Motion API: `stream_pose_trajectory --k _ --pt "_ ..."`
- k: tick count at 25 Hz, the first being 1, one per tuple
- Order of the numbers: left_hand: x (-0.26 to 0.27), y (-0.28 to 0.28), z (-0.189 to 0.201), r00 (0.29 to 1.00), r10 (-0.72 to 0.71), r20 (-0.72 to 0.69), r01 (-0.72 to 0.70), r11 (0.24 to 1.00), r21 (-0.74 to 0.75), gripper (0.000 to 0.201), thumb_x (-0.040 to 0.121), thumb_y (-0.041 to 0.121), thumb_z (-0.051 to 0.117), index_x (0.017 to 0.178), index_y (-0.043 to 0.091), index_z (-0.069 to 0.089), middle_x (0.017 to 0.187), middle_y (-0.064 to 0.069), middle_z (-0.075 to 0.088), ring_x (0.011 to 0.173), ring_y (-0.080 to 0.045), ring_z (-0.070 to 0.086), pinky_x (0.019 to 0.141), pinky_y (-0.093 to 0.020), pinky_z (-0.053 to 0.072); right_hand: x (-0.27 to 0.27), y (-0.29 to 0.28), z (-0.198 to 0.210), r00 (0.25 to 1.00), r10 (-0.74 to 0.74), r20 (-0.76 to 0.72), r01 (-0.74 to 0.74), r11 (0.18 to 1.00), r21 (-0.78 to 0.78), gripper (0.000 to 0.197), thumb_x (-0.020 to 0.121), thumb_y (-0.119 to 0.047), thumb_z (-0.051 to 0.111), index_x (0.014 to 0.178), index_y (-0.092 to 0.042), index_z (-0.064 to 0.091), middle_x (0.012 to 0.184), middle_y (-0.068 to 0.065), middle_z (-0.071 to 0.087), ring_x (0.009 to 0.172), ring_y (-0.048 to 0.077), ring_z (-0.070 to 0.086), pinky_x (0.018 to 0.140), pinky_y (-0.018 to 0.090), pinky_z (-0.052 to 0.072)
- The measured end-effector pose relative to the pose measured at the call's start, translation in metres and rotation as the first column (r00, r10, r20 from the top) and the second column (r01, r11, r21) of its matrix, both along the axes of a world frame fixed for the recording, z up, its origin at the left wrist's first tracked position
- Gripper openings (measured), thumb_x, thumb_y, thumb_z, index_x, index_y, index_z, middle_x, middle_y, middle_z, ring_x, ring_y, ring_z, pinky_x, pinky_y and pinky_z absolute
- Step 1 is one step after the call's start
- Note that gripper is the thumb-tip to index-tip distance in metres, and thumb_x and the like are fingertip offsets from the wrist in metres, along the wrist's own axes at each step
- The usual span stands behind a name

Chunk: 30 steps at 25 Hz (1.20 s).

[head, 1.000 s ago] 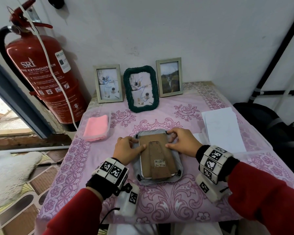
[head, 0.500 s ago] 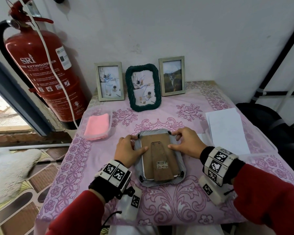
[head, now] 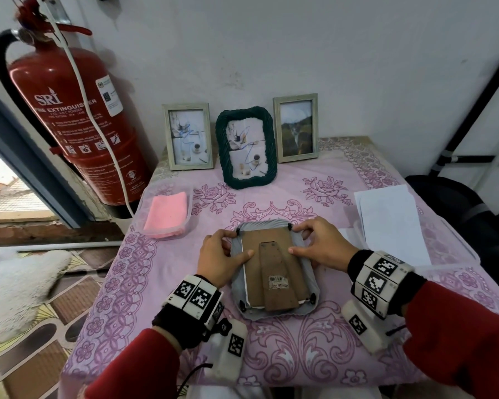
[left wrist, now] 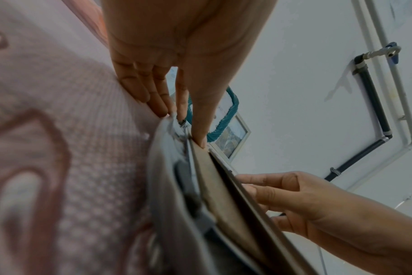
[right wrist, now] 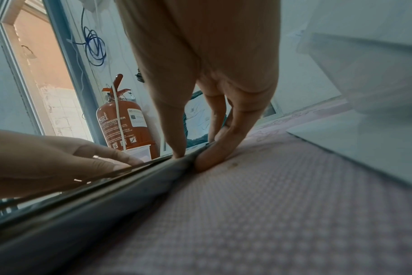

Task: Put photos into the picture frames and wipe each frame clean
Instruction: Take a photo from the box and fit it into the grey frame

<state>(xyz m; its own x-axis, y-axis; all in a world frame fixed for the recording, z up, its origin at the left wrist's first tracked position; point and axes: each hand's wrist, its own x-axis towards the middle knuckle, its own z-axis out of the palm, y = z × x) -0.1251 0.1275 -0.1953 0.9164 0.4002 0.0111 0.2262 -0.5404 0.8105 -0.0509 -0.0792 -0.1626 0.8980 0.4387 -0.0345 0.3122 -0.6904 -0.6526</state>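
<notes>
A grey picture frame (head: 274, 313) lies face down on the pink tablecloth, its brown backing board (head: 277, 272) and folded stand facing up. My left hand (head: 236, 243) holds its top left corner, thumb on the backing and fingers down the outer edge. My right hand (head: 296, 237) holds the top right corner the same way, with the thumb tip on the board. The left wrist view shows the left hand (left wrist: 183, 119) pinching the frame's edge (left wrist: 167, 167). In the right wrist view the right hand (right wrist: 195, 148) presses on the frame's rim (right wrist: 106, 195).
Three frames with photos stand against the wall: a pale one (head: 188, 136), a green rope one (head: 246, 146) and another pale one (head: 296, 128). A pink cloth (head: 166, 214) lies in a clear tub at the left. White sheets (head: 389, 220) lie at the right. A fire extinguisher (head: 69, 116) hangs left.
Both hands stay at the frame's top corners. The left thumb has slid slightly further onto the backing board.
</notes>
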Motion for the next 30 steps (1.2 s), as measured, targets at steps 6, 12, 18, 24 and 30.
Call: stream_pose_trajectory --k 6,12,18,24,30 --pt "0.0005 0.0002 -0.0016 1.000 -0.004 0.012 0.004 0.999 -0.045 0.051 0.072 0.022 0.079 0.116 0.010 0.059 0.095 -0.010 0.047 0.076 -0.015 0.045 0.075 -0.026 0.043 0.0014 -0.0007 -0.0020 0.999 0.033 -0.008 -0.033 0.999 -0.003 0.048 0.077 -0.023 0.075 0.121 -0.013 0.059 0.098 0.001 0.044 0.085 0.013 0.048 0.081 0.022 0.043" --pt "0.0009 0.0023 -0.0034 1.000 -0.028 0.004 0.029 0.999 -0.028 0.050 0.073 0.024 0.078 0.117 0.013 0.058 0.094 -0.010 0.047 0.075 -0.015 0.046 0.075 -0.027 0.044 0.0031 -0.0013 -0.0029 0.999 0.049 -0.013 -0.049 0.998 -0.024 0.049 0.077 -0.025 0.075 0.122 -0.016 0.058 0.102 0.004 0.043 0.089 0.013 0.048 0.084 0.022 0.042" --pt "0.0004 0.0016 -0.0033 0.999 -0.043 0.015 0.043 0.999 -0.004 0.050 0.074 0.026 0.077 0.118 0.014 0.056 0.089 -0.008 0.047 0.073 -0.016 0.044 0.074 -0.028 0.043 0.0034 -0.0024 -0.0034 0.998 0.055 -0.027 -0.056 0.998 -0.033 0.050 0.078 -0.026 0.074 0.124 -0.015 0.055 0.104 0.004 0.041 0.092 0.013 0.048 0.089 0.023 0.042" --pt "-0.0007 -0.0002 -0.0046 0.999 -0.024 0.038 0.025 1.000 -0.018 0.057 0.073 0.025 0.078 0.124 0.013 0.054 0.094 -0.009 0.049 0.076 -0.017 0.047 0.082 -0.033 0.048 0.0040 -0.0027 -0.0032 0.997 0.059 -0.044 -0.061 0.997 -0.039 0.054 0.079 -0.026 0.073 0.127 -0.015 0.052 0.104 0.004 0.041 0.092 0.014 0.048 0.093 0.026 0.043" --pt "0.0021 0.0026 -0.0004 0.997 -0.029 0.064 0.039 0.987 -0.158 0.053 0.069 0.014 0.081 0.118 0.007 0.059 0.072 0.005 0.041 0.061 -0.007 0.038 0.058 -0.009 0.040 0.0041 -0.0035 -0.0011 0.996 0.084 -0.039 -0.085 0.996 -0.029 0.054 0.079 -0.024 0.073 0.128 -0.014 0.054 0.103 0.005 0.041 0.094 0.016 0.050 0.093 0.028 0.044"
